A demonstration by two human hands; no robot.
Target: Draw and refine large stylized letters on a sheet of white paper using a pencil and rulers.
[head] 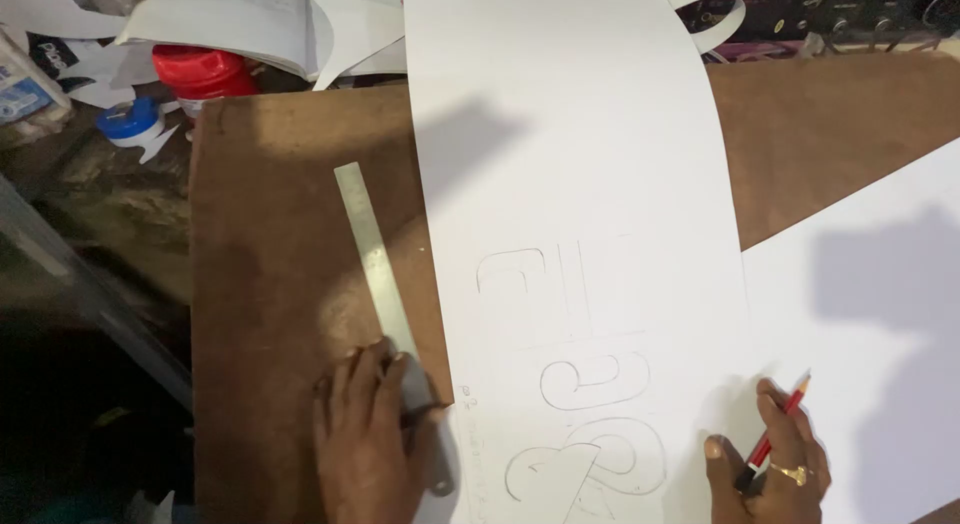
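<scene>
While the left hand presses flat, fingers spread, on the near end of the ruler running far-left beside the sheet, the right hand, closed on a red pencil, rests at the sheet's right edge.

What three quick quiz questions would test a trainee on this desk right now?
1. True or false: the left hand rests on the ruler.
2. What does the right hand hold? A) scissors B) pencil C) brush
3. Fill in: the outlines are drawn on the white ____.

Key: 1 true; 2 B; 3 sheet.
</scene>
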